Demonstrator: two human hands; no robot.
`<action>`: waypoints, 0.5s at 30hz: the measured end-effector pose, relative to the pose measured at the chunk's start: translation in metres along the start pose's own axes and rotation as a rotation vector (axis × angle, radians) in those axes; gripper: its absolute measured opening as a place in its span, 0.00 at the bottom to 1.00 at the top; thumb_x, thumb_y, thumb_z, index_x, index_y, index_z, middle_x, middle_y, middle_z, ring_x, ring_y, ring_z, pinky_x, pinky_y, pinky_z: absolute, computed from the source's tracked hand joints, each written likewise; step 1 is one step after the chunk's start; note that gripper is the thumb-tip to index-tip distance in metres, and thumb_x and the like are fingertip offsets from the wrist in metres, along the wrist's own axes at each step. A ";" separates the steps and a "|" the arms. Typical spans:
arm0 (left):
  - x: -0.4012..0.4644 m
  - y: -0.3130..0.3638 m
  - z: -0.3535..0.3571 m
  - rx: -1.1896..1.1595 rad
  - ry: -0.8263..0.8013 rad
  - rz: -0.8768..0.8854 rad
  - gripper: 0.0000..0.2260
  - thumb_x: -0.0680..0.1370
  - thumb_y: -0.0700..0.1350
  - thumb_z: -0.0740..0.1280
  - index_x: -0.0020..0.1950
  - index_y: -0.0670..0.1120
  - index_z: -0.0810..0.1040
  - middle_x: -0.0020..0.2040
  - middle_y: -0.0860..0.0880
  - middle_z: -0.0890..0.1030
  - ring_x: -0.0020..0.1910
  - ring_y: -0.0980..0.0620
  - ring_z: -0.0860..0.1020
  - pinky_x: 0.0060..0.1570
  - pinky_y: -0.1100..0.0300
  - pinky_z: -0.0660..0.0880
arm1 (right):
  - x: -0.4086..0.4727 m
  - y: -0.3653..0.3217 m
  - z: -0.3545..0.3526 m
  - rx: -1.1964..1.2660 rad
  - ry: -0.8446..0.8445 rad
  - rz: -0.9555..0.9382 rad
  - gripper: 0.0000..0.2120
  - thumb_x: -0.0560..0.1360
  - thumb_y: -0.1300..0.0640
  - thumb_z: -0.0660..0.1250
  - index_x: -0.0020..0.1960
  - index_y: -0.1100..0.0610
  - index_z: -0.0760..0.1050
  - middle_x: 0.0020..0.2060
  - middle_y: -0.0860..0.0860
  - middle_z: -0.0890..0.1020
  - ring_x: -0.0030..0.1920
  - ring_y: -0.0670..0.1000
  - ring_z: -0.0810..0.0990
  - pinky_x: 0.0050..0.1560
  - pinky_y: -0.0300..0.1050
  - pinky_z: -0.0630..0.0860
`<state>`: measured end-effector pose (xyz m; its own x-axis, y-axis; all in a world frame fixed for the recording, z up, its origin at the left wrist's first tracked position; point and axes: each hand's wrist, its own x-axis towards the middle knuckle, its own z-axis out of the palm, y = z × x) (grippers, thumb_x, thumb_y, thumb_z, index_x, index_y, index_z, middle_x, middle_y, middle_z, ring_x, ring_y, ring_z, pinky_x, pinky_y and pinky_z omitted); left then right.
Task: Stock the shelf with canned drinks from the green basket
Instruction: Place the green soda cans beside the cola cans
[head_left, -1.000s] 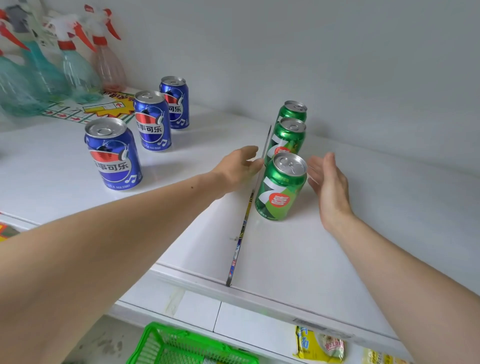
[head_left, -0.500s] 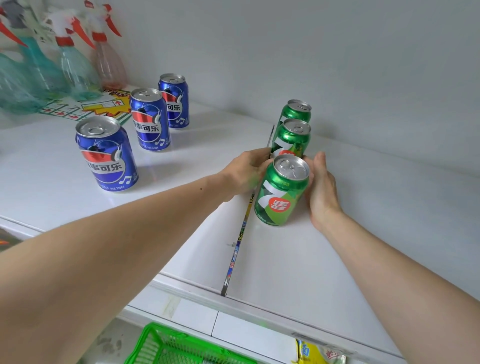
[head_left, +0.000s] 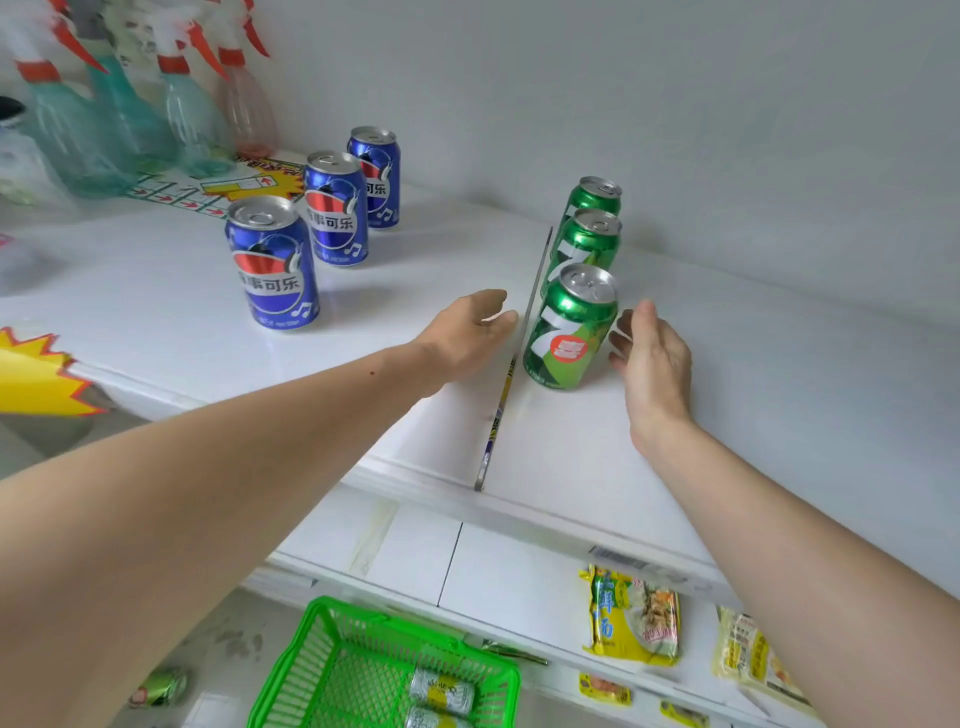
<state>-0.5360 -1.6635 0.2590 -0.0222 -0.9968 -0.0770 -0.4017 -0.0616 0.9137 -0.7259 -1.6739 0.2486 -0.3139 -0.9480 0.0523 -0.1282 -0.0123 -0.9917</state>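
We see the white shelf (head_left: 727, 415) spanning the view, split by a thin upright divider (head_left: 524, 338). Left of the divider stand three blue cans (head_left: 272, 265) in a diagonal row. Right of it, three green cans stand upright in a line running to the back wall; the front green can (head_left: 569, 327) sits just beside the divider.

Below the shelf edge, the green basket (head_left: 384, 670) rests low in the view with at least two pale cans (head_left: 441, 691) lying inside. Another can (head_left: 161, 688) lies on the floor left of the basket.

Our left hand (head_left: 467, 332) lies on the shelf left of the divider, fingers relaxed, gripping nothing. Our right hand (head_left: 654, 353) hovers just right of the front green can, fingers loosely spread, apart from it.

Spray bottles (head_left: 104, 119) stand at far left.
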 end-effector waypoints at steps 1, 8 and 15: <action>-0.010 -0.004 -0.004 0.001 -0.001 0.011 0.24 0.81 0.50 0.61 0.75 0.45 0.63 0.74 0.48 0.67 0.70 0.51 0.69 0.69 0.59 0.64 | -0.009 0.001 -0.002 -0.005 0.016 -0.014 0.18 0.72 0.35 0.59 0.38 0.48 0.77 0.42 0.43 0.82 0.52 0.53 0.82 0.61 0.59 0.76; -0.102 -0.028 -0.033 0.025 0.005 0.122 0.21 0.81 0.46 0.62 0.73 0.42 0.67 0.70 0.47 0.72 0.66 0.52 0.74 0.66 0.64 0.67 | -0.102 0.002 -0.007 -0.011 0.156 -0.156 0.15 0.68 0.34 0.59 0.38 0.44 0.76 0.42 0.44 0.82 0.52 0.51 0.82 0.59 0.58 0.76; -0.217 -0.094 -0.053 0.121 0.242 0.312 0.16 0.80 0.45 0.62 0.67 0.44 0.73 0.65 0.48 0.73 0.54 0.58 0.76 0.58 0.69 0.70 | -0.224 0.038 0.031 -0.001 0.141 -0.268 0.07 0.72 0.43 0.63 0.44 0.44 0.77 0.44 0.47 0.81 0.51 0.55 0.82 0.54 0.59 0.78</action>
<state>-0.4453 -1.4440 0.2108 0.0502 -0.9508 0.3058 -0.5153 0.2376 0.8234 -0.6317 -1.4715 0.1956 -0.3963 -0.8574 0.3285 -0.2248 -0.2563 -0.9401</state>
